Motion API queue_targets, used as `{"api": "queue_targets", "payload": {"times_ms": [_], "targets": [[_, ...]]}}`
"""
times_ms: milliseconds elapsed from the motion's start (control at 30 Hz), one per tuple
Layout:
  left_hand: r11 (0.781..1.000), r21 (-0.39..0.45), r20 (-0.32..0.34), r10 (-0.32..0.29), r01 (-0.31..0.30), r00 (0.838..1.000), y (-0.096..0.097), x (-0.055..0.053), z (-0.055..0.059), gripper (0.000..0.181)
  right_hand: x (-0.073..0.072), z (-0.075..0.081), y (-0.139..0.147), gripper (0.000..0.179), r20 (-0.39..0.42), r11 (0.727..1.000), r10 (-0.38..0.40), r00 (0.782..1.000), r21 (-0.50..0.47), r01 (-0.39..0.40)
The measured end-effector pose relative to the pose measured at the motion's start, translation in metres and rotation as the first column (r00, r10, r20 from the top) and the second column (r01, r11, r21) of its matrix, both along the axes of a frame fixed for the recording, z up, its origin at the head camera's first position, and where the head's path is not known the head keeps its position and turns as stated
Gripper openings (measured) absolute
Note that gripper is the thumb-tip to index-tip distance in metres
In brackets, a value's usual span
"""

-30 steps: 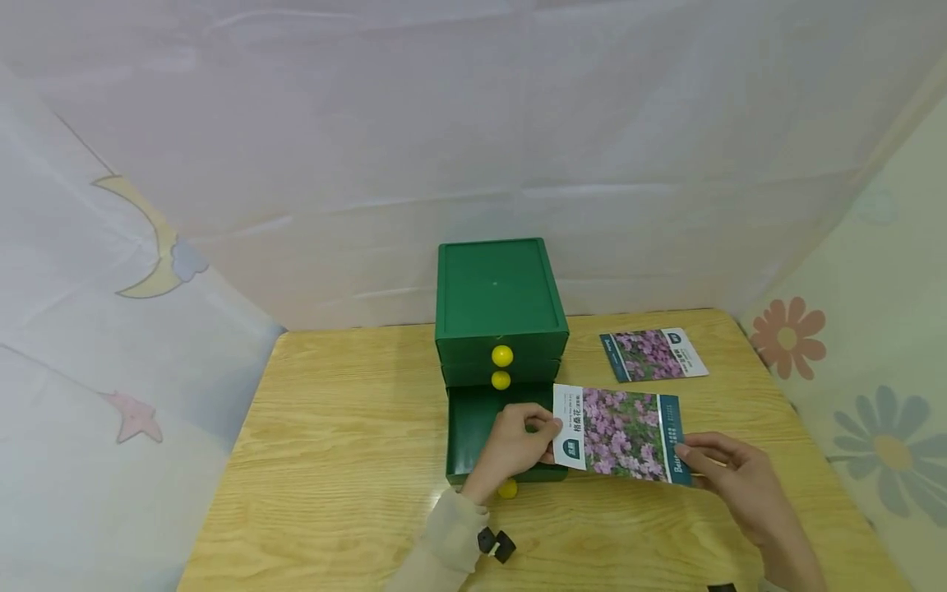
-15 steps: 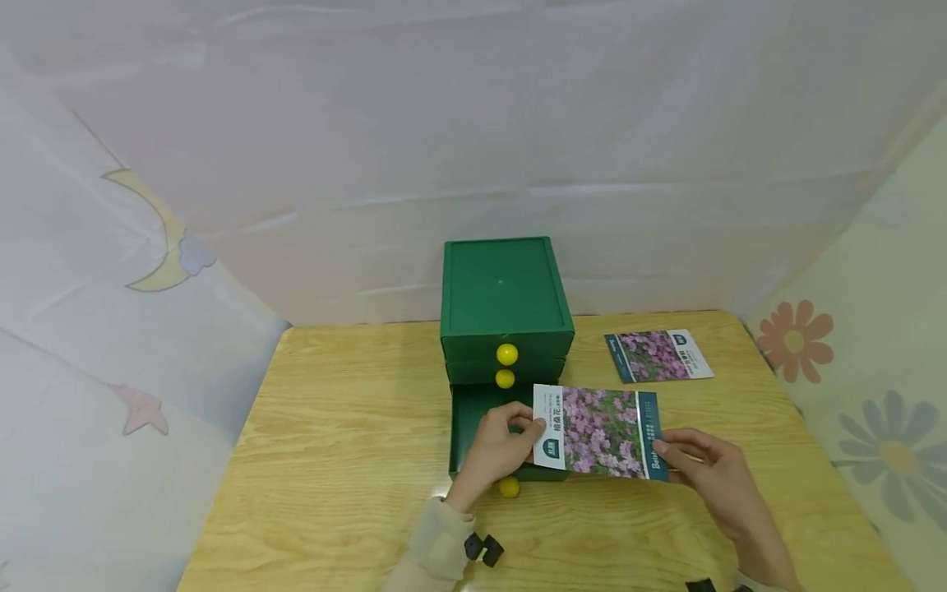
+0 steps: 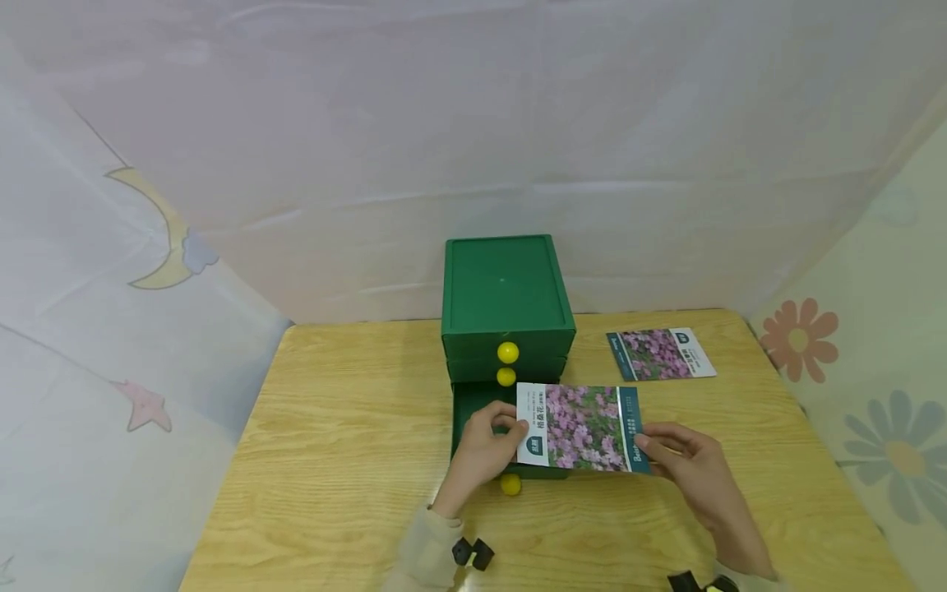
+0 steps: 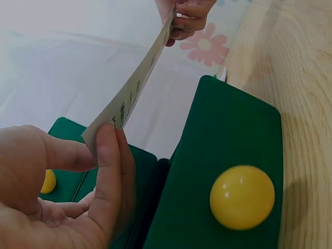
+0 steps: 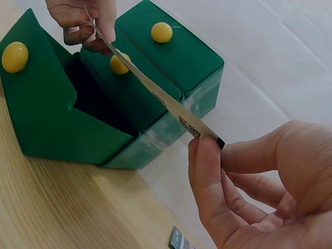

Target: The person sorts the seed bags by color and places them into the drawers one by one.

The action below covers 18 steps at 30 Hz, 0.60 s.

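Observation:
Both hands hold one flat seed packet (image 3: 584, 427) printed with pink flowers, white at its left end and dark teal at its right. My left hand (image 3: 484, 444) pinches the white end between thumb and fingers. The teal end is pinched by my right hand (image 3: 691, 469). Below the packet, the bottom drawer (image 3: 473, 403) of a green drawer cabinet (image 3: 509, 284) stands pulled out. In the right wrist view the packet is seen nearly edge-on, above the drawer (image 5: 57, 114). Part of the drawer's inside is hidden by the packet and my left hand.
A second flower seed packet (image 3: 661, 355) lies on the wooden table (image 3: 348, 427), right of the cabinet. Yellow round knobs (image 3: 507, 353) are on the drawer fronts. Patterned cloth (image 3: 370, 164) hangs behind the table and at its sides.
Both hands have moved to the left with the packet, which now lies further over the pulled-out drawer. The grip of each hand looks the same. The other packet stays put.

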<state>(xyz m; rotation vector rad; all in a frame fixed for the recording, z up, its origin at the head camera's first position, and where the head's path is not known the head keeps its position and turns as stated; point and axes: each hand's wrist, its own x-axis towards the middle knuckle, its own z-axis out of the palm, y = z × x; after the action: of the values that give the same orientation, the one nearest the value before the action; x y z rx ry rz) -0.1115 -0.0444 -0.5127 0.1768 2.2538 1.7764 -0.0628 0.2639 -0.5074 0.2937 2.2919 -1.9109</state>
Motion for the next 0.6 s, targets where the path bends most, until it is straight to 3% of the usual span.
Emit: {"api": "queue_targets", "payload": {"times_ms": [233,600], "targets": [[0.999,0.007,0.0,0.031,-0.031,1.0,-0.011,0.001,-0.002,0.022,-0.006,-0.002,-0.009,0.045,-0.02,1.0,0.026,0.999,-0.002,-0.026],[0.995,-0.019,0.013,0.093,-0.093,0.996,-0.027,0.007,-0.007,0.017,-0.011,-0.006,-0.029,0.044,0.023,0.998,0.033,0.999,-0.053,-0.031]]}}
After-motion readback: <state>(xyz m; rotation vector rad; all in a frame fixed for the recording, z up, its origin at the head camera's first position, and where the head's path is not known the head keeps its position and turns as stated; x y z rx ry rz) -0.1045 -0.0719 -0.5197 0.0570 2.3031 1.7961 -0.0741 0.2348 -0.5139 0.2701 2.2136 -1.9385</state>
